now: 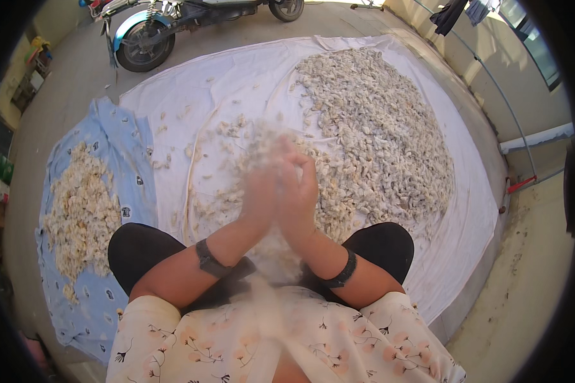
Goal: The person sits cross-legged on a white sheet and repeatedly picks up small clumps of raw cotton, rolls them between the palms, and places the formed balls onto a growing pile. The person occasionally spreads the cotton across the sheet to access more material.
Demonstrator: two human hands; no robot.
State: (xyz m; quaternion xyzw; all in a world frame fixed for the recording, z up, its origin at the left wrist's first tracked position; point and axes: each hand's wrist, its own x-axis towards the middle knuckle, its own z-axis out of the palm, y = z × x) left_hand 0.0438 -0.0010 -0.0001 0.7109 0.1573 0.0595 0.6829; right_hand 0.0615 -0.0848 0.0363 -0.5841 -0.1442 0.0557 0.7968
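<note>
My left hand (259, 189) and my right hand (298, 191) are close together before me, above the cloth. Their palms face each other and the right fingers are curled. Blur over the fingertips hides whether anything is between them. Below and beyond them lie loose fibre tufts (333, 210) that look like raw cotton, on a white cloth (172, 105). These join a large greyish heap (378, 129) to the right. On my left, a creamier pile of tufts (84, 206) rests on a blue printed cloth (124, 129).
My bent knees (141, 249) flank my forearms. A scooter (146, 40) is parked at the cloth's far edge. Along the right wall (522, 268) run metal pipes (500, 86), with dark clothing (448, 19) hanging above. Assorted items (36, 72) stand far left.
</note>
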